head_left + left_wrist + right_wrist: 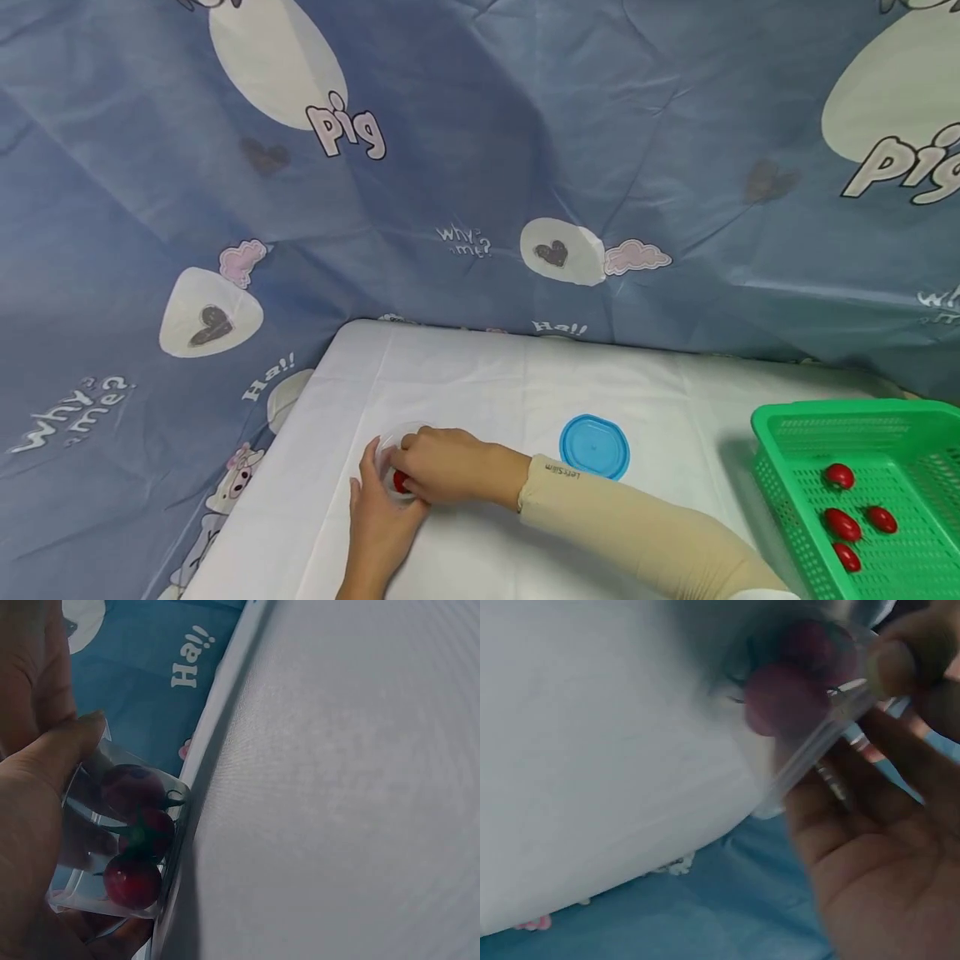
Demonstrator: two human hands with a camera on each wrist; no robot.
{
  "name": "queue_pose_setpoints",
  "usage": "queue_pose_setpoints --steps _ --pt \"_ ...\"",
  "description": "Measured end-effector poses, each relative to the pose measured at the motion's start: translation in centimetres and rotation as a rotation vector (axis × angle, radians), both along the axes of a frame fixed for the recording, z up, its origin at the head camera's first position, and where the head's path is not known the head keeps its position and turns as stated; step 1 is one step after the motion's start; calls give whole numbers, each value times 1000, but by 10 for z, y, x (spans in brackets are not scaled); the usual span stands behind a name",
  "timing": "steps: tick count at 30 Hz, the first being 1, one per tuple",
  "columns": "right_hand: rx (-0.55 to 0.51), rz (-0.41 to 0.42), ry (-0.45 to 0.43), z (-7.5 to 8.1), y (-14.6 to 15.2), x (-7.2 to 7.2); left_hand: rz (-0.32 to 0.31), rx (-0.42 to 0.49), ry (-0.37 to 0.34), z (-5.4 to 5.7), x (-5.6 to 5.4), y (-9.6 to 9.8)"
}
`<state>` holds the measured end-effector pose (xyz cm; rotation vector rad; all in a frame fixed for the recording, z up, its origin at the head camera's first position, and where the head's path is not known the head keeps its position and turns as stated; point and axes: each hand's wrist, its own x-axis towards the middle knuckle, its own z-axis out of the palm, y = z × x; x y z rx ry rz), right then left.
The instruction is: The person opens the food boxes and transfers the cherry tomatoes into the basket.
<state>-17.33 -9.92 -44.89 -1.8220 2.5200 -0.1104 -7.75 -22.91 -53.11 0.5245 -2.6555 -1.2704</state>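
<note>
Gripping clear container (394, 431) round its side: left hand (381, 523). Right hand (447, 465) is bending over container, fingers hiding inside; cannot tell whether its grip is holding anything. Three red tomatoes (133, 882) are showing through container wall. Blue lid (595, 447) is lying on white surface (465, 379) beside beige sleeve (637, 525). Green basket (862, 407) is standing at right, holding four more tomatoes (842, 525).

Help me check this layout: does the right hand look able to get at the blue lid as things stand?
Probably yes: nothing rests on the blue lid beside the sleeve, though the right hand is busy at the clear container.
</note>
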Motion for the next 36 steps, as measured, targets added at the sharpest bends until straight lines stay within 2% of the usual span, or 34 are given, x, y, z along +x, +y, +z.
queue_pose_setpoints --steps 3,6,11,18,25,36 --pt "102 -77 -12 -1 -2 2 -14 -5 8 -2 -2 5" --pt "137 -142 -80 0 -3 1 -19 3 2 -4 -4 10" --pt "109 -177 -177 -1 -6 -3 -9 26 -22 -5 -2 12" --pt "91 -210 -194 -9 -14 -4 -41 16 0 -6 -2 11" --pt "32 -234 -265 -18 -21 -7 -48 6 27 -5 -1 5" --pt "-68 -220 -241 -23 -29 -7 -15 13 4 0 2 -1"
